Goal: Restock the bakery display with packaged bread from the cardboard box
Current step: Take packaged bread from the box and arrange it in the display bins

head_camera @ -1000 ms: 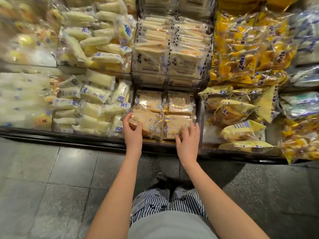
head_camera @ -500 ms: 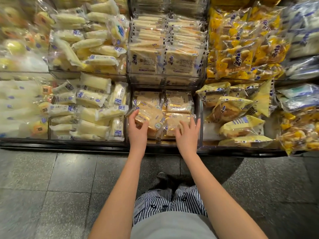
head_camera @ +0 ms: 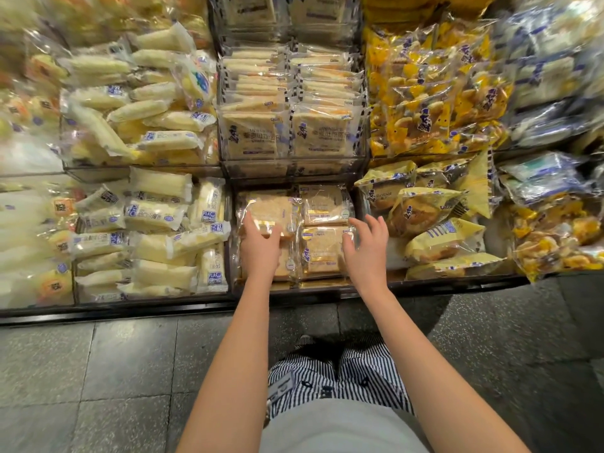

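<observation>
A floor of dark grey speckled stone tiles (head_camera: 98,371), divided by thin grout lines, is seen across the lower half. It is met by the black base rail (head_camera: 114,313) of a tiered display shelf (head_camera: 294,166), which is partitioned by clear plastic walls. The tiles are lit paler at the left and darker at the right, where a shadow is cast beside the rail.

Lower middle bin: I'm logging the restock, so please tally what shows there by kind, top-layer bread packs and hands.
Bread packs on top: 4, the near-left one partly under the left hand
Hands: 2, counting the right hand
Total: 6
</observation>
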